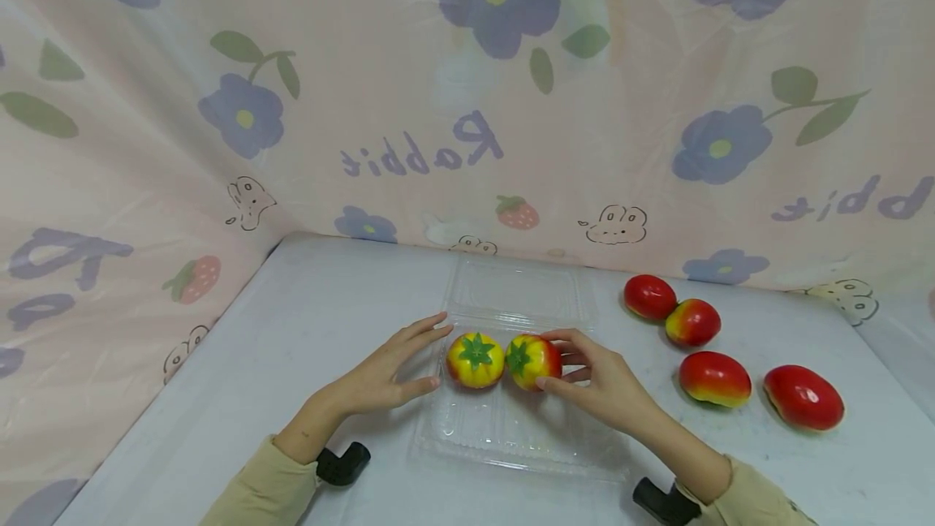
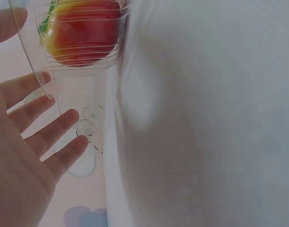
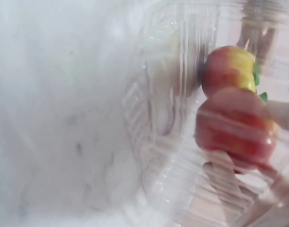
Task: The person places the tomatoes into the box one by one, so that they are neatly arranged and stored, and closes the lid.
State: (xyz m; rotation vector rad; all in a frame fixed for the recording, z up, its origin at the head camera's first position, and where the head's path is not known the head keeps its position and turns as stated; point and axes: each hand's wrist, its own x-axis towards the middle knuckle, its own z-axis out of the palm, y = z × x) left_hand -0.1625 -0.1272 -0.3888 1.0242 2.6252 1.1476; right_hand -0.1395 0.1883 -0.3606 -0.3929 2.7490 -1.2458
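A clear plastic clamshell box (image 1: 482, 428) lies with its lid (image 1: 522, 291) folded back. In its far part sit two red-and-yellow fruits with green star-shaped leaf caps, side by side: a left fruit (image 1: 475, 372) and a right fruit (image 1: 546, 360). My right hand (image 1: 602, 384) grips the right fruit between thumb and fingers; the right wrist view shows this through the clear wall. Beside the left fruit is my left hand (image 1: 380, 368), fingers spread and thumb apart, not holding it. In the left wrist view, its fingertips (image 2: 45, 78) are at the box's rim; contact is unclear.
Right of the box lie several red-and-yellow fruits: two close together at the back (image 1: 648, 297) (image 1: 692, 323), one nearer (image 1: 714, 380), one farther right (image 1: 803, 398). A flower-printed curtain (image 1: 409, 88) hangs behind the white table (image 1: 321, 299).
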